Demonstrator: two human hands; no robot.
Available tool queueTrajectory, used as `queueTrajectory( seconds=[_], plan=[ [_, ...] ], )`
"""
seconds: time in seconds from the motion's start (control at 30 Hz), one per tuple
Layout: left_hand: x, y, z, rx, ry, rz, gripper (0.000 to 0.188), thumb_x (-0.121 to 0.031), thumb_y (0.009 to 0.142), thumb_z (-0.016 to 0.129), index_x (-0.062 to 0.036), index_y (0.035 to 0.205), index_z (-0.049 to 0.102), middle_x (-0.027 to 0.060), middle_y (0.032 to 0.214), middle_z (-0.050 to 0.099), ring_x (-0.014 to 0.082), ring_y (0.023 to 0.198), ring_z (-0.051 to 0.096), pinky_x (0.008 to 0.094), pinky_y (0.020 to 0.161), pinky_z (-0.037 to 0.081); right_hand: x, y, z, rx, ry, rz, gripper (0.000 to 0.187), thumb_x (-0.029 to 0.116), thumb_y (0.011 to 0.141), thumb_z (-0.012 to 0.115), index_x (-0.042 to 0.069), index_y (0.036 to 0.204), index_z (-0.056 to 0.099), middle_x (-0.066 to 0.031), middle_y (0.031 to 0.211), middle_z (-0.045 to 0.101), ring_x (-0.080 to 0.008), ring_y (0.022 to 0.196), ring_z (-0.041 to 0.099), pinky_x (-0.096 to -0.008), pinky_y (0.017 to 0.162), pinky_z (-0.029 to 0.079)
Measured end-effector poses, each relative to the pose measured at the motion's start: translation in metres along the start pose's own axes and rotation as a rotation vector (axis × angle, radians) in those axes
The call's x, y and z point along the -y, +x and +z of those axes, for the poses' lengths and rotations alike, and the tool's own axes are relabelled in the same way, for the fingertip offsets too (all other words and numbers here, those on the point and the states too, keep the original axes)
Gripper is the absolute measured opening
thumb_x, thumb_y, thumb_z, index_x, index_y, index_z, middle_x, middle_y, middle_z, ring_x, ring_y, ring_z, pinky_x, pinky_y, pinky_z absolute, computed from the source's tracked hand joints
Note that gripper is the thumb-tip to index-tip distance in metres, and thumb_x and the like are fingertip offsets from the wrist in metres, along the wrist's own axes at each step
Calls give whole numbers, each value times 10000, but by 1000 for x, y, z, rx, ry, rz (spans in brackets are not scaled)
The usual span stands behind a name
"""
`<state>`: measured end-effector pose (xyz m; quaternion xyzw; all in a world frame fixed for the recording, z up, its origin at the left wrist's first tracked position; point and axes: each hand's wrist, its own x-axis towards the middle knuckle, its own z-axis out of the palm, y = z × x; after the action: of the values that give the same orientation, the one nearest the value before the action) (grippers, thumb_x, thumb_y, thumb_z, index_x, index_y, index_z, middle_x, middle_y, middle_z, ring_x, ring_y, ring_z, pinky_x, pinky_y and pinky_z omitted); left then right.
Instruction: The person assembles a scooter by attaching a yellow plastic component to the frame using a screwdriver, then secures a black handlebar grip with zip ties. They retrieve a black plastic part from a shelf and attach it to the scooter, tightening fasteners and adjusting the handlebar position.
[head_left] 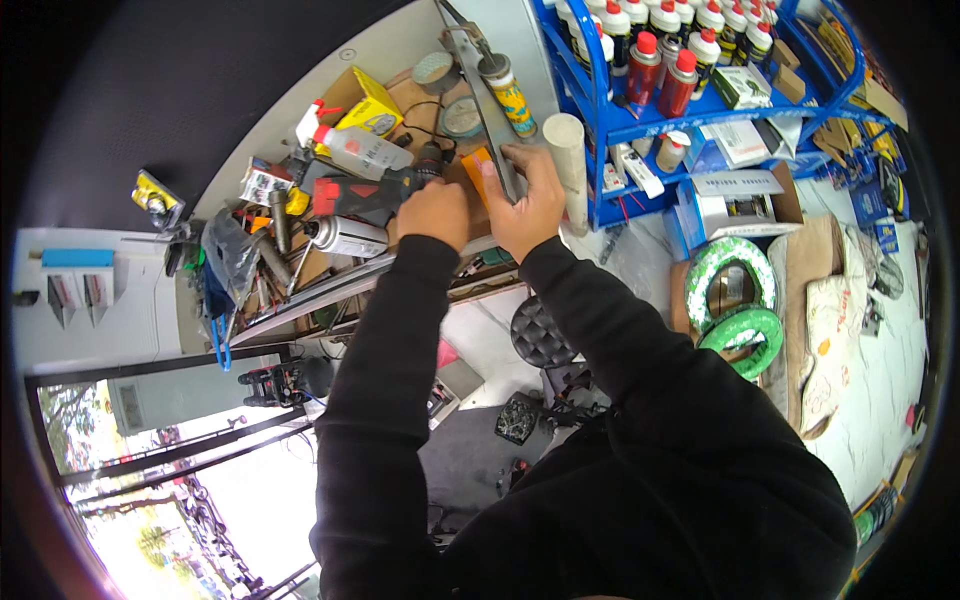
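Observation:
My left hand (433, 215) is closed into a fist over the cluttered worktop, against the body of a red and black cordless drill (370, 192). Whatever its fingers hold is hidden from above. Just to the right, my right hand (530, 208) wraps round the dark metal edge strip (503, 150) of the worktop, thumb on one side and fingers on the other. An orange piece (477, 172) lies by that thumb. Near the left wrist a white spray can (348, 237) rests on its side. A clear trigger-spray bottle (368, 152) leans beyond the drill.
A cartridge tube (508, 95) and a pale cylinder (566, 165) stand right of the strip. Beyond is a blue shelf rack (640, 128) of bottles and cans. Two green rings (742, 340) lie lower right. A yellow box (372, 105) and loose tools crowd the worktop.

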<state>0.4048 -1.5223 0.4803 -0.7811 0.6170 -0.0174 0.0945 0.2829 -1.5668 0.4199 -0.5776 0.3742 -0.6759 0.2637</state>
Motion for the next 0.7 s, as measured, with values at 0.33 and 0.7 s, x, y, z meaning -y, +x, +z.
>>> queueTrajectory(
  seconds=[0.33,0.7],
  plan=[
    [-26,18,3,137,-102,-326,353,-328,1038,569,-90,1100,823,176,1134,796,360,1084,770,463,911,615,12,5,-6,26,-23,1,269,170,898,818,7,1072,692,-175,1078,702,-395,975,696,-441,819,572],
    [-33,28,24,66,-280,-574,441,-427,1049,528,-110,1113,827,160,1182,792,345,1111,766,479,915,611,12,3,-7,40,-33,8,266,161,922,802,-9,1092,688,-182,1089,704,-397,1003,702,-435,870,570]
  ],
)
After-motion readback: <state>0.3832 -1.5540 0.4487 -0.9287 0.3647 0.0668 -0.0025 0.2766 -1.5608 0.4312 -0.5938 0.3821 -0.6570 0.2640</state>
